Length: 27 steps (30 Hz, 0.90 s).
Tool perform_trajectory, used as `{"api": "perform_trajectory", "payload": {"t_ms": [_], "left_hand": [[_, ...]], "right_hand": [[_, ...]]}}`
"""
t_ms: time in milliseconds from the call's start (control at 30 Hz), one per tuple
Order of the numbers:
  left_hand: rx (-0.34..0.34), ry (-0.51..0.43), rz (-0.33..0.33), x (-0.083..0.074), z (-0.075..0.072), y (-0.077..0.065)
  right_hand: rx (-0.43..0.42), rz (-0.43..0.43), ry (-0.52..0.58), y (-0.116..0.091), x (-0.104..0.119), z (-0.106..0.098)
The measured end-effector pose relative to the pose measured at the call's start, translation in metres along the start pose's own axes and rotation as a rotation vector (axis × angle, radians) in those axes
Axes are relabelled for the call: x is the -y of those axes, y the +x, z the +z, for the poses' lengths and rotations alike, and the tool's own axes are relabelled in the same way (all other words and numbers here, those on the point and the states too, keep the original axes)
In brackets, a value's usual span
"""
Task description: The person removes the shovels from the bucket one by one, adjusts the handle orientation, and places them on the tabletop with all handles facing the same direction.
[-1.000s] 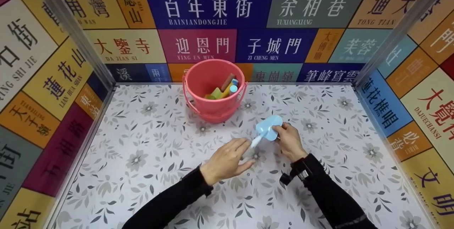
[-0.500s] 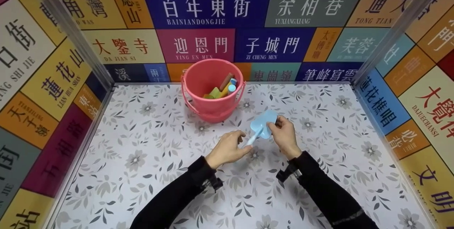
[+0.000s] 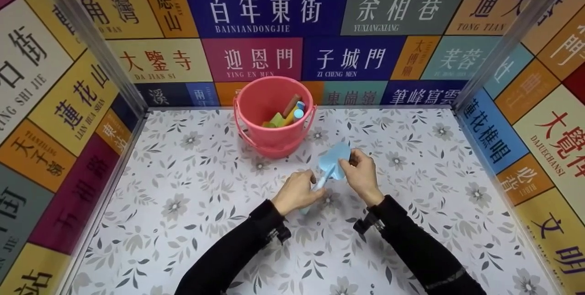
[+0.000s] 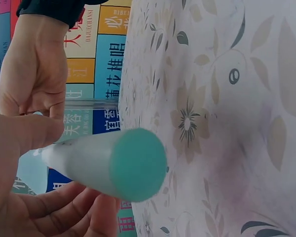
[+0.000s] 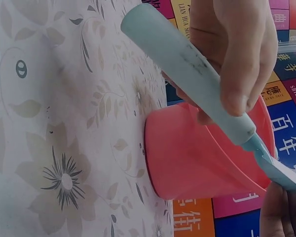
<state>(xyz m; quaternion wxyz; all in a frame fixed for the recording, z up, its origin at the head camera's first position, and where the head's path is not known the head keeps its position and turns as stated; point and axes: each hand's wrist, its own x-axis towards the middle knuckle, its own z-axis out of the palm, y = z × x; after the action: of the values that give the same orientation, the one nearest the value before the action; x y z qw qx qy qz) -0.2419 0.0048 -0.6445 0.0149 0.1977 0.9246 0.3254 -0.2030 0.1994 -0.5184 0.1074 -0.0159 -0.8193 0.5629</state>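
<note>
A light blue toy shovel (image 3: 335,160) is held off the floral surface between both hands, its blade toward the bucket. My left hand (image 3: 297,192) grips the handle, thumb on one side and fingers on the other. In the left wrist view the rounded end of the shovel handle (image 4: 103,160) sticks out past that hand. My right hand (image 3: 361,174) pinches the blade's right edge between thumb and fingers. The right wrist view shows the whole pale handle (image 5: 187,74) slanting across, with the left thumb pressed on it and only part of the blade visible.
Behind the hands stands a pink bucket (image 3: 274,142) with its handle hanging down. Inside lie several items, among them a green piece (image 3: 277,120) and a brown piece (image 3: 292,104). Printed panels (image 3: 265,7) wall the back and both sides of the floral surface (image 3: 192,249).
The shovel has shifted slightly left and away from me, its blade turning more edge-on. The left hand's fingers, earlier stretched over the handle, have curled round it. The right hand keeps pinching the blade.
</note>
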Motion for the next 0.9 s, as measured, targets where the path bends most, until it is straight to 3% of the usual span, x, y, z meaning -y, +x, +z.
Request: {"api": "perform_trajectory", "payload": {"t_ms": [67, 100, 300, 333, 467, 567, 700, 800, 900], "left_hand": [[0.007, -0.009, -0.006, -0.004, -0.003, -0.003], [0.007, 0.007, -0.003, -0.016, -0.012, -0.01], [0.034, 0.012, 0.006, -0.043, -0.039, -0.022], [0.04, -0.005, 0.001, -0.037, -0.035, -0.019], [0.064, -0.042, -0.003, -0.045, -0.041, -0.021], [0.043, -0.048, 0.035, -0.048, -0.044, -0.024], [0.032, -0.056, 0.059, -0.065, -0.06, -0.032], [0.061, -0.08, 0.034, -0.084, -0.079, -0.04], [0.071, -0.063, 0.023, -0.092, -0.086, -0.044]], "right_hand": [[-0.014, -0.032, -0.007, 0.0, -0.001, 0.002], [-0.018, -0.047, -0.007, -0.001, -0.001, 0.002], [-0.014, -0.113, -0.012, -0.005, -0.002, 0.004], [-0.013, -0.119, -0.016, -0.006, -0.002, 0.005], [-0.002, -0.124, -0.025, -0.008, 0.0, 0.005], [0.002, -0.121, -0.029, -0.008, 0.001, 0.005], [-0.009, -0.139, -0.03, -0.008, 0.001, 0.005], [-0.013, -0.153, -0.031, -0.007, 0.001, 0.005], [-0.004, -0.154, -0.023, -0.007, 0.001, 0.004]]}}
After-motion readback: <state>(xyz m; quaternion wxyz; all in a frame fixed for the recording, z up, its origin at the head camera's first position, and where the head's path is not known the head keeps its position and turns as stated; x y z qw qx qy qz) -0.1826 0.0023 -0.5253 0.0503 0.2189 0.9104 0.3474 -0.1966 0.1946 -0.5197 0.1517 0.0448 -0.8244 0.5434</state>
